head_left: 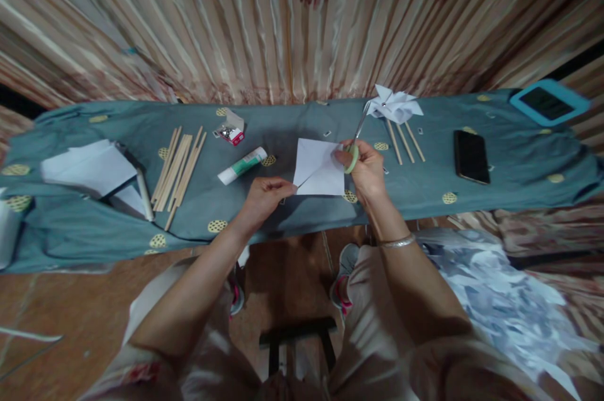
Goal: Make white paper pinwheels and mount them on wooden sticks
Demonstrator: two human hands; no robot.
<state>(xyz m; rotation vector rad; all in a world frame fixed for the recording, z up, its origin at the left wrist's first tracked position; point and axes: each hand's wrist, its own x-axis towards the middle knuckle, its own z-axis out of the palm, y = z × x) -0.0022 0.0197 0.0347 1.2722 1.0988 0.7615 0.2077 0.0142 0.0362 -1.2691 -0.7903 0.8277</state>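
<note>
Left hand (264, 194): fingers pinched on the near left corner of the paper sheet (319, 168), holding it just above the tabletop (292, 212).
Right hand (365, 168): fingers closed through the green handles of the scissors (357, 136); a bangle sits on this wrist.
Scissors: blades point up and away from the person, past the sheet's far right edge (whether the blades touch the paper I cannot tell).
Paper sheet: white, roughly square, with a diagonal line across it, held between both hands over the middle of the tabletop.
Tabletop: covered with a blue-grey cloth dotted with yellow circles.
Glue stick (242, 165): lies on its side just left of the sheet.
Small box (229, 129): open, red and white, beyond the glue stick.
Wooden sticks (178, 168): a loose bundle left of the glue stick; three more sticks (404, 141) lie right of the scissors.
Paper pinwheel (395, 105): white, folded, at the far edge above those three sticks.
Phone (470, 156): dark, flat on the cloth, right of the sticks.
Tablet (548, 102): blue-framed, at the far right corner.
Paper stack (89, 168): white sheets at the left end.
</note>
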